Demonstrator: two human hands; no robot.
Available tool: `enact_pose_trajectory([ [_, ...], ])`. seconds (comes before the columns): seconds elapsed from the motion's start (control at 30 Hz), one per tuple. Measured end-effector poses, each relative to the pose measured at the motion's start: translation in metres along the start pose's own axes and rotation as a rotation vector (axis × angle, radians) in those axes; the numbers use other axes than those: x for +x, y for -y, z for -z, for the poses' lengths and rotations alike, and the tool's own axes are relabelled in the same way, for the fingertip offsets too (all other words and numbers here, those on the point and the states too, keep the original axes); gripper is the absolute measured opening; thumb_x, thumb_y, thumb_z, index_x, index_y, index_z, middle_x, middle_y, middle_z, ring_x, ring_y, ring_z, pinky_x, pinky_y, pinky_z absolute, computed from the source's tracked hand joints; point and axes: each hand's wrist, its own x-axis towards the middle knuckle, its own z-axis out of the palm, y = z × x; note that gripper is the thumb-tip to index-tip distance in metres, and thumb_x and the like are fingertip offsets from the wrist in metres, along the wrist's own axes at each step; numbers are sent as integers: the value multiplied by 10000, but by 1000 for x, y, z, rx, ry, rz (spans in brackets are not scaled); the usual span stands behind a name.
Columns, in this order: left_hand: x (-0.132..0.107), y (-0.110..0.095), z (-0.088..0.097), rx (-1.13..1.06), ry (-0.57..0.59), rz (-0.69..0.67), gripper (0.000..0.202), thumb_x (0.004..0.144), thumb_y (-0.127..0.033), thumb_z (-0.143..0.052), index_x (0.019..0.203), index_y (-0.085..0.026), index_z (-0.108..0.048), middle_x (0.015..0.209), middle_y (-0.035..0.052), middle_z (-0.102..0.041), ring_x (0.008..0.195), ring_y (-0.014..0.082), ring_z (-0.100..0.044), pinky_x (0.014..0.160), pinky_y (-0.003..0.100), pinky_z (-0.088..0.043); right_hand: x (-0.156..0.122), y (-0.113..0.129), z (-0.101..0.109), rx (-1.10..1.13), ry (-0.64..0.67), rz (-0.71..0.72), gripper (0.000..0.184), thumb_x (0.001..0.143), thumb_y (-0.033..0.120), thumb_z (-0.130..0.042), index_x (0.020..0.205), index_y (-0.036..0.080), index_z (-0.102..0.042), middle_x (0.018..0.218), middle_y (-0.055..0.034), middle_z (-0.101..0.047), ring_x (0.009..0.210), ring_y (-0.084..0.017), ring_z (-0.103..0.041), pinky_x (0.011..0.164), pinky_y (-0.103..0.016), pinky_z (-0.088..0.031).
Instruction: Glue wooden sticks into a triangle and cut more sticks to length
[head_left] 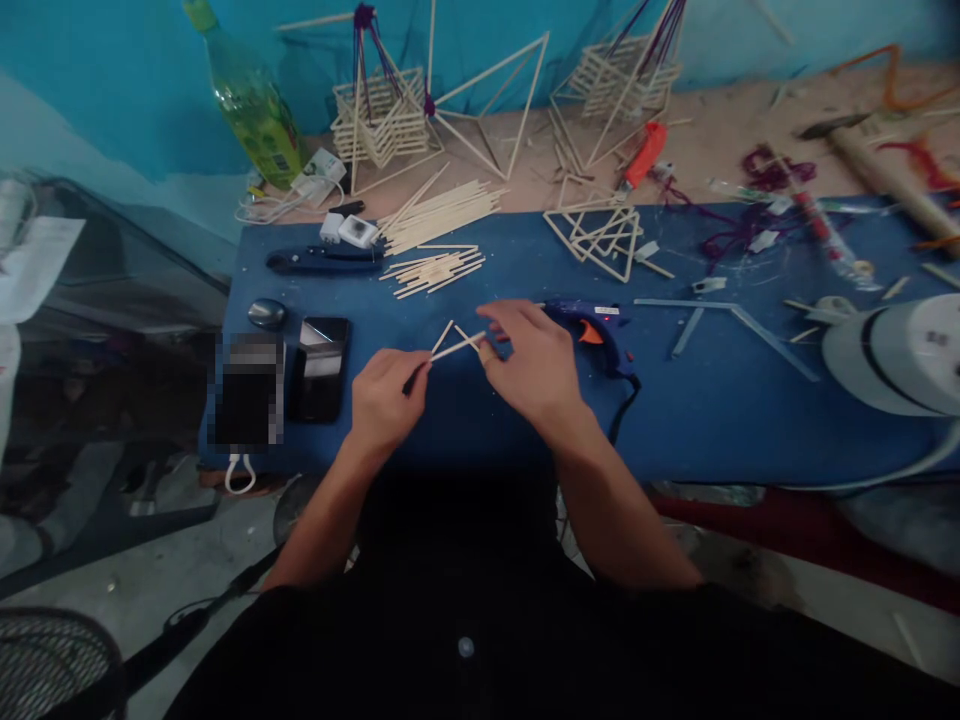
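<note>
A small triangle of thin wooden sticks (454, 348) is held between my hands above the blue tabletop. Its left corner is pinched by my left hand (390, 392), fingers closed. My right hand (534, 362) has its thumb and curved fingers at the right corner. Two of the sticks have free upper ends that stand apart. Just right of my right hand lies a blue glue gun (611, 338) with an orange trigger, its nozzle end partly hidden behind the fingers. Beyond my hands are short cut sticks (435, 268) and a pile of longer sticks (442, 212).
Pliers-like cutters (324, 261), a mouse (266, 313) and a phone (321, 370) lie at left. Stick triangles (596, 238) sit beyond the glue gun. Stick hangings (379, 118), a green bottle (259, 115) and a hammer (892, 175) are at the back; a white cylinder (896, 358) stands right.
</note>
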Motion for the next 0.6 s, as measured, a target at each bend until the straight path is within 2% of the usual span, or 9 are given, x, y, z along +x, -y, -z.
enact_pose_trajectory([
  [0.07,-7,-5,7,54,8,-131,168,1009,-33,-716,1072,-163,-800,918,51,-871,815,191,-796,799,318,-669,-17,0,14,51,18,166,211,1006,140,-650,1089,215,-828,1109,-72,-837,993,-207,-807,897,-340,-655],
  [0.13,-15,-8,14,65,37,-157,180,1001,-23,-734,1093,-166,-791,896,39,-861,777,178,-774,770,303,-666,-36,-2,23,99,48,221,206,1038,143,-663,1010,231,-847,1024,-35,-838,929,-169,-808,837,-287,-656],
  [0.23,-27,-9,20,41,89,-107,188,994,-52,-768,1148,-161,-785,983,70,-877,856,198,-805,832,329,-696,-58,-8,25,87,53,182,228,1041,108,-671,1003,225,-863,1005,-32,-838,906,-156,-810,821,-272,-669],
  [0.33,-33,-8,24,75,110,-20,251,980,-115,-802,1225,-161,-782,1198,137,-874,1044,263,-831,946,426,-712,-69,-16,24,66,27,149,186,1034,128,-717,1070,219,-875,1166,-71,-846,948,-173,-815,839,-305,-692],
  [0.43,-32,-8,25,108,153,78,344,979,-171,-810,1320,-186,-769,1248,129,-868,1084,278,-814,962,462,-709,-70,-21,25,40,-5,84,209,982,219,-827,1186,222,-872,1307,-117,-819,1037,-231,-816,861,-376,-715],
  [0.5,-29,-9,24,104,191,95,347,985,-169,-790,1331,-197,-772,1253,116,-873,1075,275,-799,958,470,-707,-68,-21,26,16,4,40,240,970,240,-835,1207,221,-869,1260,-119,-829,1070,-259,-817,901,-421,-716],
  [0.6,-25,-10,21,67,239,105,299,996,-171,-771,1291,-217,-797,1275,104,-871,1111,280,-785,990,505,-696,-63,-17,23,-3,68,9,193,1022,224,-739,1155,250,-877,1168,-87,-847,1058,-247,-820,940,-440,-698],
])
